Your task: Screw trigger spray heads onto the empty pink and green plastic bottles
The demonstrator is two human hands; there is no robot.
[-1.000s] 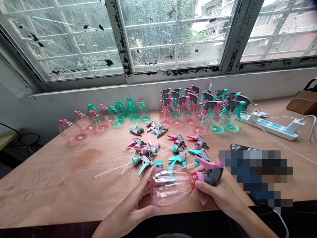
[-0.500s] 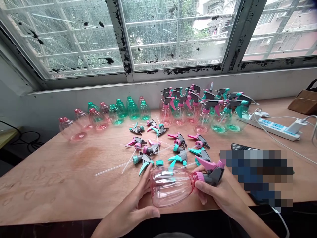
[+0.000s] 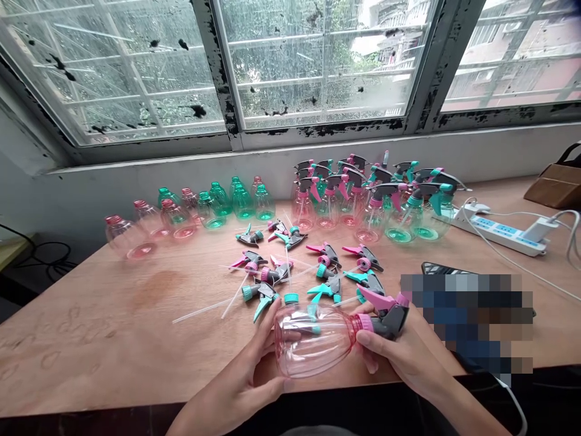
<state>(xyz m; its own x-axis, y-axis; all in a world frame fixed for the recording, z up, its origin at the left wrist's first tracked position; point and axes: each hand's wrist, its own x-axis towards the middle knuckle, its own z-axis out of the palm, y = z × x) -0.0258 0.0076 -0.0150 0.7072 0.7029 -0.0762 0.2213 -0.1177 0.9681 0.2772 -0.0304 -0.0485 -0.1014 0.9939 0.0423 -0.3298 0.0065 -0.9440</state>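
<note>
A clear pink spray bottle (image 3: 313, 342) lies on its side above the near table edge, held between both hands. My left hand (image 3: 252, 375) wraps its wide base, fingers curled round it. My right hand (image 3: 399, 357) grips the neck and the grey-and-pink trigger head (image 3: 385, 312) fitted on it. Just beyond the bottle lie several loose trigger heads (image 3: 290, 272) in pink and teal, with long clear dip tubes.
Empty pink and green bottles (image 3: 190, 212) stand at the back left, assembled spray bottles (image 3: 372, 197) at the back right. A white power strip (image 3: 499, 233) with cables and a cardboard box (image 3: 556, 181) are at right. A blurred patch (image 3: 467, 318) covers things beside my right hand.
The bottle has turned slightly in my hands and my left thumb has slid further over its base. Everything else on the table is as before.
</note>
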